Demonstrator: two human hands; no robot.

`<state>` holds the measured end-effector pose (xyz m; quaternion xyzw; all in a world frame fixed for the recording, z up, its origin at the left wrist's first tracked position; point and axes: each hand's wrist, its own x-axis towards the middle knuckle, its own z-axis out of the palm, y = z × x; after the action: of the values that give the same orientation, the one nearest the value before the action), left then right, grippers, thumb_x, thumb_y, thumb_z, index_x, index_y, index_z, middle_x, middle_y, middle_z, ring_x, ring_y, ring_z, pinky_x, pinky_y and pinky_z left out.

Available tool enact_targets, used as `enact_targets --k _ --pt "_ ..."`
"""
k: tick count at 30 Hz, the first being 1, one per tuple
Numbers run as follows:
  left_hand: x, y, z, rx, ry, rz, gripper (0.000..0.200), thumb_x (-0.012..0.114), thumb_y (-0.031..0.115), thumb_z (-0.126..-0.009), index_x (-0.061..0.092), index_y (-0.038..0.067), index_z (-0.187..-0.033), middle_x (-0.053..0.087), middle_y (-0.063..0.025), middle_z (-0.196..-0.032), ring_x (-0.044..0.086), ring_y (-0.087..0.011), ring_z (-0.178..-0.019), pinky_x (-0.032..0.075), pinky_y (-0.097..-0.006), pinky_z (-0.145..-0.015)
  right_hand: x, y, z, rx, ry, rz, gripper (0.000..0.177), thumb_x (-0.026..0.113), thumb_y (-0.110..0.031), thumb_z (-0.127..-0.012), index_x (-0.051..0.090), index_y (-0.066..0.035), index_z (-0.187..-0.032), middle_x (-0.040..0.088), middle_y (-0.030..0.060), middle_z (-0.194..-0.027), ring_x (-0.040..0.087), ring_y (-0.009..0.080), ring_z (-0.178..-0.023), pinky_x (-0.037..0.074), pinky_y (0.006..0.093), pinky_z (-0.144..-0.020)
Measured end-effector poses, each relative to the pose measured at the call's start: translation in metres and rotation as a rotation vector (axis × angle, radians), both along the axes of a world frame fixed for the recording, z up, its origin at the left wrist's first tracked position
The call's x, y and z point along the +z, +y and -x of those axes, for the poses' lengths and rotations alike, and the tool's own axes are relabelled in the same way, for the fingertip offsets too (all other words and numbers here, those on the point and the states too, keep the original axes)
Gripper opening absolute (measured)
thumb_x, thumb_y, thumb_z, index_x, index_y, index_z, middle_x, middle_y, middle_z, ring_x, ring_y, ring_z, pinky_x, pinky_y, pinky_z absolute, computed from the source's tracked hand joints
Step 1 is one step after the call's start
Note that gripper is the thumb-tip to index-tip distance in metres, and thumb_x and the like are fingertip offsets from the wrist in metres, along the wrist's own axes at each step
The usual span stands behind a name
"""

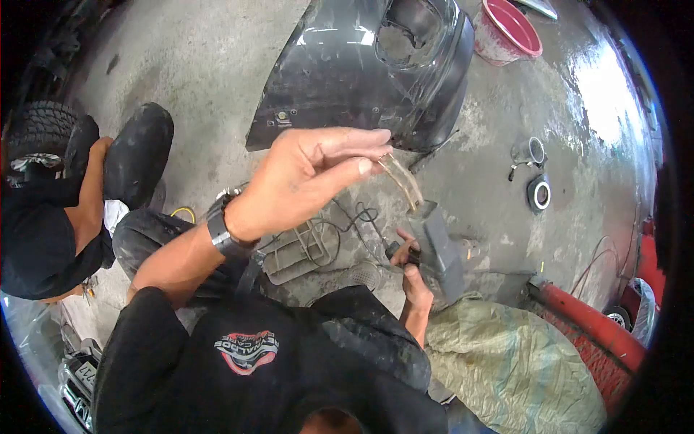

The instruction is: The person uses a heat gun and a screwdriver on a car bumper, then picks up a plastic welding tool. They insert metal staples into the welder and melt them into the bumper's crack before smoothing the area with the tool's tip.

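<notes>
My left hand, wearing a dark watch, pinches the end of a thin, bent, brownish translucent strip between thumb and fingers. The strip's other end meets the top of a long grey block, which looks like a sanding block. My right hand is wrapped around a dark handle on the block's near side, partly hidden by it. Beyond my hands lies a dark, glossy car body panel with a large round opening.
Another person crouches at left beside a tire. A woven sack and red beam are at right. Farther off are a pink bucket and ring-shaped part. Cords cross a grey plastic piece.
</notes>
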<state>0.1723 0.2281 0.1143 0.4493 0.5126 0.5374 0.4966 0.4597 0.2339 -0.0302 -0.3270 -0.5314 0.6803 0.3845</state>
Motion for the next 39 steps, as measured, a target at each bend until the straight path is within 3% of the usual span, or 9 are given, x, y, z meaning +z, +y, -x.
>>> enact_targets --k 3,11,13,18,29,32,35,37,39 --pt "-0.005 -0.004 -0.001 0.013 0.024 -0.063 0.041 0.054 0.003 -0.103 0.052 0.000 -0.143 0.065 -0.0162 -0.132 0.064 -0.0204 -0.119 0.052 -0.0328 -0.101 -0.007 -0.005 -0.010 -0.091 -0.211 -0.196 0.045 0.086 -0.029 -0.076 0.066 -0.001 -0.106 0.068 0.0074 -0.085 0.065 0.0196 -0.073 0.051 0.0336 -0.066" --pt "-0.022 -0.010 -0.008 0.050 0.205 -0.188 0.041 0.049 0.007 -0.105 0.049 -0.001 -0.145 0.062 -0.0182 -0.136 0.062 -0.0241 -0.123 0.050 -0.0354 -0.105 -0.016 -0.017 -0.025 -0.124 -0.646 -0.561 0.048 0.087 -0.013 -0.066 0.066 -0.003 -0.108 0.070 0.0107 -0.102 0.069 0.0280 -0.083 0.054 0.0366 -0.071" --pt "-0.025 -0.008 -0.012 0.082 -0.042 -0.141 0.042 0.048 0.009 -0.106 0.047 -0.001 -0.147 0.060 -0.0188 -0.138 0.061 -0.0250 -0.125 0.049 -0.0368 -0.106 -0.014 -0.018 -0.025 -0.129 -0.722 -0.652 0.047 0.087 -0.014 -0.066 0.066 -0.003 -0.107 0.070 0.0107 -0.101 0.069 0.0285 -0.083 0.054 0.0369 -0.072" --pt "-0.034 -0.005 -0.012 0.089 -0.230 -0.029 0.040 0.046 0.013 -0.108 0.047 0.000 -0.145 0.057 -0.0180 -0.141 0.060 -0.0263 -0.126 0.049 -0.0397 -0.107 0.038 -0.013 0.002 -0.230 -0.728 -0.586 0.030 0.085 -0.022 -0.077 0.072 -0.005 -0.098 0.070 0.0083 -0.090 0.066 0.0253 -0.080 0.050 0.0386 -0.072" --pt "-0.042 0.004 -0.004 -0.067 -0.125 0.121 0.038 0.047 0.014 -0.107 0.048 0.003 -0.143 0.055 -0.0079 -0.139 0.059 -0.0207 -0.123 0.051 -0.0378 -0.103 0.015 -0.020 -0.011 -0.129 -0.706 -0.666 0.043 0.086 -0.020 -0.071 0.068 -0.001 -0.105 0.068 0.0159 -0.095 0.067 0.0359 -0.080 0.054 0.0408 -0.072" --pt "-0.045 0.007 -0.002 -0.120 -0.119 0.200 0.041 0.048 0.014 -0.107 0.046 0.004 -0.146 0.055 -0.0082 -0.139 0.058 -0.0201 -0.123 0.050 -0.0384 -0.104 0.002 -0.025 -0.009 -0.074 -0.646 -0.747 0.021 0.062 -0.012 -0.092 0.064 0.004 -0.106 0.063 0.0135 -0.089 0.062 0.0263 -0.076 0.050 0.0347 -0.068" --pt "-0.049 0.008 -0.003 -0.105 -0.097 0.274 0.046 0.049 0.014 -0.106 0.040 0.005 -0.151 0.055 -0.0103 -0.140 0.056 -0.0197 -0.125 0.048 -0.0377 -0.105 0.003 -0.034 -0.002 -0.055 -0.667 -0.641 0.021 0.058 -0.016 -0.096 0.064 0.003 -0.102 0.063 0.0128 -0.087 0.061 0.0259 -0.074 0.049 0.0342 -0.067" --pt "-0.054 0.002 0.004 -0.137 0.041 0.308 0.050 0.049 0.015 -0.106 0.036 0.006 -0.153 0.055 -0.0119 -0.140 0.055 -0.0206 -0.126 0.046 -0.0369 -0.105 -0.007 -0.038 0.001 -0.153 -0.673 -0.633 0.033 0.081 -0.014 -0.076 0.068 -0.001 -0.103 0.066 0.0139 -0.088 0.064 0.0352 -0.074 0.052 0.0406 -0.068" --pt "-0.053 -0.009 0.019 -0.214 0.173 0.351 0.052 0.050 0.015 -0.106 0.034 0.006 -0.154 0.055 -0.0130 -0.140 0.055 -0.0212 -0.127 0.046 -0.0363 -0.104 0.018 -0.037 0.014 -0.178 -0.484 -0.118 0.026 0.066 -0.018 -0.093 0.063 0.004 -0.106 0.066 0.0141 -0.089 0.064 0.0259 -0.073 0.051 0.0343 -0.066"
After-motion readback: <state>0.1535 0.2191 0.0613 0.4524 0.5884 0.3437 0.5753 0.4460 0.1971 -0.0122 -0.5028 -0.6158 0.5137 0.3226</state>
